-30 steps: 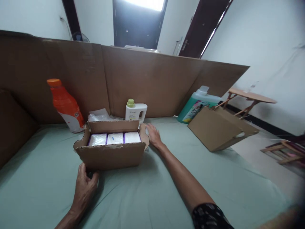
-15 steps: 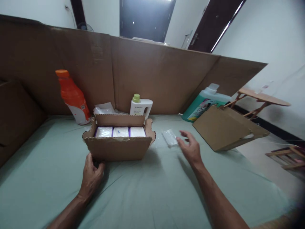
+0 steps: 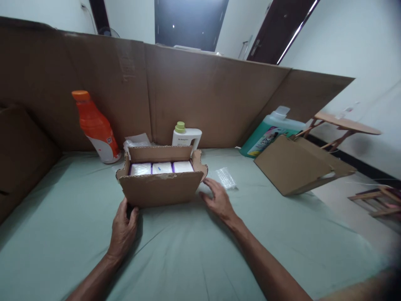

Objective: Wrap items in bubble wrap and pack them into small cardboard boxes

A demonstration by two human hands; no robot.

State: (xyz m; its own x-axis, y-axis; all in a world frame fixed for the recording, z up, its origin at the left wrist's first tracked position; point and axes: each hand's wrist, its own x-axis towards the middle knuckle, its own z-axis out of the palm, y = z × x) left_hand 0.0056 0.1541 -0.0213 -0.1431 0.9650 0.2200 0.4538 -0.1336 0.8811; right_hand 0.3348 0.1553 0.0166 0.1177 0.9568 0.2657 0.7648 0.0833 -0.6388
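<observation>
My left hand (image 3: 123,230) and right hand (image 3: 219,201) are both bare, with no rings, watch or gloves. My two forearms are uncovered as well, lean and sinewy, with no sleeve showing on either arm.

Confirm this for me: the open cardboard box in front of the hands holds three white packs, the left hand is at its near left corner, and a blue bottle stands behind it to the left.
Not quite. The bottle is orange, not blue, as the head view shows. The rest holds: the cardboard box holds three white packs, and the left hand is at its near left corner.
</observation>
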